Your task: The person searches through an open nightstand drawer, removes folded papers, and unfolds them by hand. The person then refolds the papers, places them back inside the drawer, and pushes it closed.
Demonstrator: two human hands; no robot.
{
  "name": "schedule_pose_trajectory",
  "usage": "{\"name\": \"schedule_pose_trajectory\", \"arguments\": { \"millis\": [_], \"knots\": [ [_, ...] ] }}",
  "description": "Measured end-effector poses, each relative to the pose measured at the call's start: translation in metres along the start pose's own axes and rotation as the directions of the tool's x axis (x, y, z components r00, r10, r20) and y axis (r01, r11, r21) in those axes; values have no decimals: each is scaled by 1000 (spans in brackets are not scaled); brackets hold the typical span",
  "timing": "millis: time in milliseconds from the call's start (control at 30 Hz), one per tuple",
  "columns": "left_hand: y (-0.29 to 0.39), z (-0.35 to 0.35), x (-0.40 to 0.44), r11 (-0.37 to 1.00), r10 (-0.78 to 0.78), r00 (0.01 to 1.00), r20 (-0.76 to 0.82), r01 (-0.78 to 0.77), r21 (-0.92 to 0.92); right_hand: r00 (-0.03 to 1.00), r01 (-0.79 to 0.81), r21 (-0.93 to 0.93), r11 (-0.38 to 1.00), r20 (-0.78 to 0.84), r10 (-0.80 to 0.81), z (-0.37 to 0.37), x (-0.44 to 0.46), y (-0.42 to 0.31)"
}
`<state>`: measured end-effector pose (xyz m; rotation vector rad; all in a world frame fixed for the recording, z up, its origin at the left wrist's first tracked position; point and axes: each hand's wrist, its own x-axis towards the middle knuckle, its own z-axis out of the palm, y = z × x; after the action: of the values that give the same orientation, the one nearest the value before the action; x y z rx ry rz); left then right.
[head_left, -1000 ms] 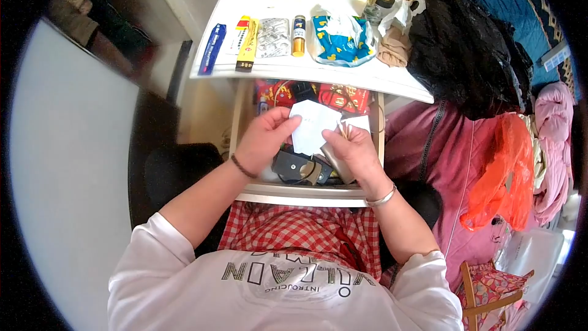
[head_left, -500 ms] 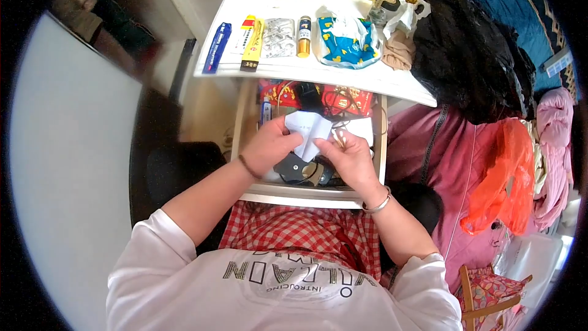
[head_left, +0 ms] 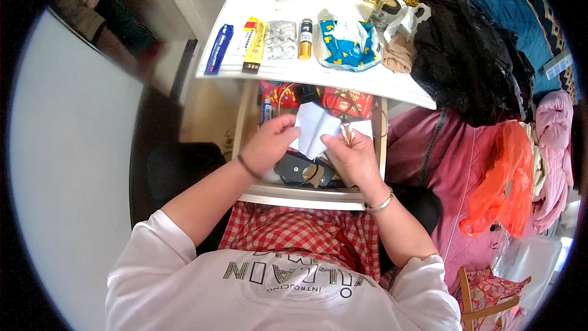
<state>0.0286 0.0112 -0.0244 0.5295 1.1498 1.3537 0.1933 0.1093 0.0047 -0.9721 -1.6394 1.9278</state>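
A creased white piece of paper (head_left: 316, 127) is held above the open drawer (head_left: 294, 197). My left hand (head_left: 274, 141) pinches its left edge between thumb and fingers. At its lower right edge, my right hand (head_left: 353, 154) grips the paper with the thumb on top; a small gold-coloured object (head_left: 348, 135) shows by the right fingers, too small to name. Below the hands in the drawer lie a dark grey flat item (head_left: 295, 169), red packets (head_left: 348, 103), dark cables and another white item, partly covered by the paper and hands.
On the white tabletop (head_left: 278, 72) above the drawer are a blue box (head_left: 218, 49), a yellow box (head_left: 255, 47), a small bottle (head_left: 305, 39) and a blue tissue pack (head_left: 349, 43). A black plastic bag (head_left: 471, 55) and red bag (head_left: 505, 178) lie at right.
The paper has shifted slightly right and up and turned, and more of its surface shows. My left fingers now sit on its left edge. Both hands still hold it.
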Motion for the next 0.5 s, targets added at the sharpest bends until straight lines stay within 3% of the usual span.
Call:
{"name": "schedule_pose_trajectory", "arguments": {
  "millis": [167, 233, 267, 333, 400, 467, 500],
  "knots": [
    [7, 4, -3, 997, 6, 999, -35, -9, -82, 1000, -8, 83, 997, -20, 9, -3, 2, -4],
    [8, 3, -2, 996, 18, 999, -29, -20, -92, 995, -97, 272, 957, 0, 101, -5, 4, -2],
    [9, 2, -1, 994, 29, 999, -24, -31, -105, 995, -94, 273, 958, -3, 98, -8, 4, -2],
    [14, 3, -5, 991, 24, 1000, 17, -22, -132, 987, -119, 442, 889, 147, 59, -14, 4, 0],
    [16, 3, -7, 987, 20, 998, 56, -11, -159, 987, -116, 470, 875, 149, 51, -18, 7, 3],
    [17, 2, -8, 996, 82, 997, -15, -81, 44, 987, -116, 498, 859, 153, 45, -18, 8, 1],
    [17, 2, -8, 996, 83, 996, -15, -83, 45, 996, -91, 388, 917, 40, 82, -15, 7, -5]
  ]
}}
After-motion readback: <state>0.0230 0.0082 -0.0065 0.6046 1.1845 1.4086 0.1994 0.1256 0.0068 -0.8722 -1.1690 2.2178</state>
